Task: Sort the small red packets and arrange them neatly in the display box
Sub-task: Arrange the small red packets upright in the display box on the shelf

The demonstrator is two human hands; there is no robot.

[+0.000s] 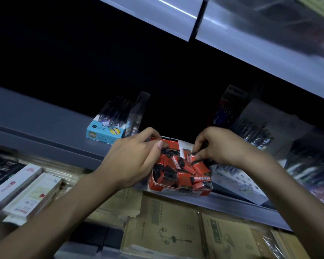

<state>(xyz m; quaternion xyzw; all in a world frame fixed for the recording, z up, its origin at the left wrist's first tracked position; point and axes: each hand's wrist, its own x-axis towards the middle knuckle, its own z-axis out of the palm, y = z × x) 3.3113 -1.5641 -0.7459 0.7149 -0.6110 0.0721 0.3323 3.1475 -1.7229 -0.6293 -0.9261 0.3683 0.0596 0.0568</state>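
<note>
A red and white display box (167,188) sits on a grey shelf, with several small red packets (185,172) lying jumbled inside it. My left hand (133,159) reaches over the box's left side, its thumb and fingers pinching red packets (173,143) at the back of the box. My right hand (219,146) hovers over the right side, its fingertips pinching a small red packet (190,156) above the pile. Part of the box's left wall is hidden behind my left hand.
A blue pen box (105,130) and a clear case (137,114) stand behind on the left. Pen packs (254,131) crowd the right of the shelf (64,141). Below lie white boxes (26,191) and brown paper packs (166,221). An upper shelf edge (251,43) overhangs.
</note>
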